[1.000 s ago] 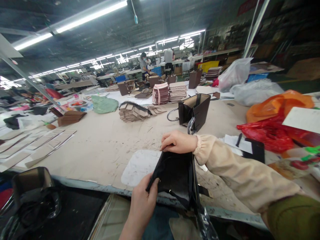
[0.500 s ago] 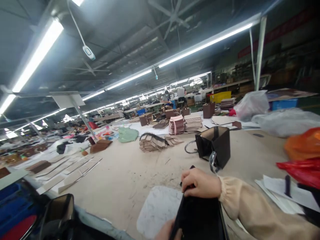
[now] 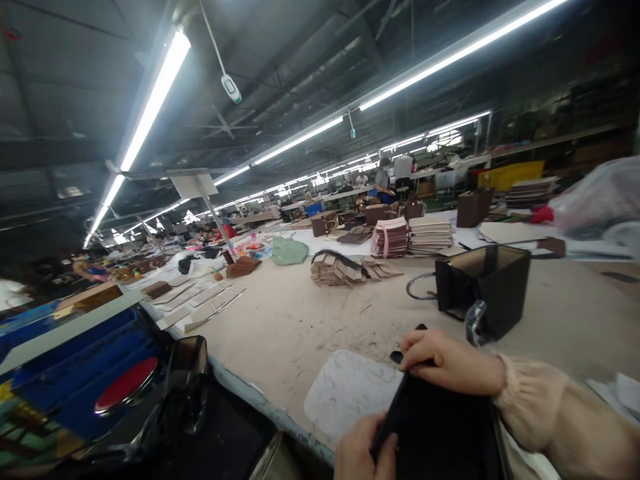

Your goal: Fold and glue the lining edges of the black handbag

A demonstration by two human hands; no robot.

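Observation:
A black bag (image 3: 445,427) is tilted at the bottom of the head view, its dark inside facing me. My right hand (image 3: 445,360) is closed over its upper edge, by a dark tab. Lower down, my left hand (image 3: 365,447) grips the bag's left edge, thumb on the inner face and fingers on the outer side. A second black bag (image 3: 500,287) with a tan lining stands on the table beyond my right hand; a loop handle and clear plastic wrap show on it. Under my hands' left side lies a pale, marbled slab (image 3: 350,390).
Stacked brown and tan panels (image 3: 415,237) stand at the back of the table (image 3: 280,333). Fanned tan pieces (image 3: 340,268) and a green bag (image 3: 290,251) lie nearer. Left of the table edge are blue crates (image 3: 85,360), a round red-topped stool (image 3: 127,385) and more black bags (image 3: 187,373).
My view has swung left, so the table things appear further right. More of my left hand shows on the bag's edge. Both hands keep their hold on the bag.

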